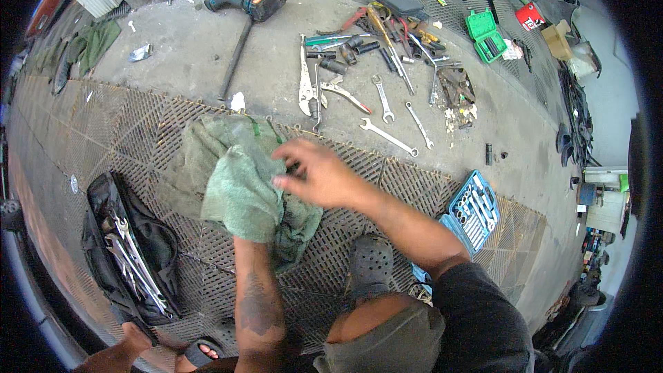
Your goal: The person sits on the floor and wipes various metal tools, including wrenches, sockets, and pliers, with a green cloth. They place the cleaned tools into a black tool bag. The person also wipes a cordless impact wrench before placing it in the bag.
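Note:
A pale green cloth (pixel 242 197) is draped over my left hand, hiding its fingers; only the tattooed left forearm (pixel 259 304) shows below it. Just right of the cloth is my right hand (pixel 314 173), its fingers bent and apart, with nothing visible between them. Whether its fingertips touch the cloth I cannot tell. More dark green cloth (pixel 214 138) lies bunched on the perforated mat (pixel 387 186) beneath and behind. Beyond my right hand, combination wrenches (pixel 390 137), locking pliers (pixel 307 86) and a heap of sockets and screwdrivers (pixel 380 34) lie on the concrete.
To the left is an open black bag (pixel 97 235) of wrenches. A blue socket case (pixel 476 211) stands open on the right. Farther off lie a cordless impact wrench (pixel 259 3), a long bar (pixel 238 55) and a green case (pixel 483 34). A sandalled foot (pixel 200 354) is lower left.

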Tool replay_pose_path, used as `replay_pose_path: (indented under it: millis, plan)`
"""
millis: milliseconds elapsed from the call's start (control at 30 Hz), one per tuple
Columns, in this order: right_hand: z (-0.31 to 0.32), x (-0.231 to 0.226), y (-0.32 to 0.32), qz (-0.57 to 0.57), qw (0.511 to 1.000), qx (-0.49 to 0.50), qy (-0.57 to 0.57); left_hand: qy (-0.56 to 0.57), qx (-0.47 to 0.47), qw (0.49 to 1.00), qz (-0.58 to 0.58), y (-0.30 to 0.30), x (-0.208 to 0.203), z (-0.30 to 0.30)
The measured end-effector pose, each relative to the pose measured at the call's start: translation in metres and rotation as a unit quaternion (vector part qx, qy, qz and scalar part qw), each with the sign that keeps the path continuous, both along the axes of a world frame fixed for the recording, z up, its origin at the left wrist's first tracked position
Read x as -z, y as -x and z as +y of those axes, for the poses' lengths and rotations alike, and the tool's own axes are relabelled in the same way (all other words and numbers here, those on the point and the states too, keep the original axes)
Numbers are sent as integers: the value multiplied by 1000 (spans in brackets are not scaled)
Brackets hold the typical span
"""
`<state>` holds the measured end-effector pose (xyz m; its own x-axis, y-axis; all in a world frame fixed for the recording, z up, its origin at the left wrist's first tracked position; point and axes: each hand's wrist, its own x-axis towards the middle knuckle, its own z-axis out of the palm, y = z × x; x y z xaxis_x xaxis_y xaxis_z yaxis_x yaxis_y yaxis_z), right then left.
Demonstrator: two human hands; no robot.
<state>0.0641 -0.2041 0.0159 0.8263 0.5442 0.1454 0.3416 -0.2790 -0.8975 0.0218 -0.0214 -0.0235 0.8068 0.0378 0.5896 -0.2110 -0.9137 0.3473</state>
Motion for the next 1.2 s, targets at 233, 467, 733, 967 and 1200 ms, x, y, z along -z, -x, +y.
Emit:
replay_pose_path:
  millis: [233,467,733,967,1200]
  plan:
    - [32,-22,-1,179,979,92,-30,123,-33,949,288,10,-18,7]
    - [24,-27,-28,44,994,-76,61,49,212,960,178,31,-26,26]
    - [7,-29,-37,136,977,166,-6,404,11,882,243,39,-43,47]
    - [76,-7,62,17,994,104,12,332,-199,890,240,49,23,-12]
    - [100,-29,69,140,988,-42,43,774,-327,542,-19,41,31,62]
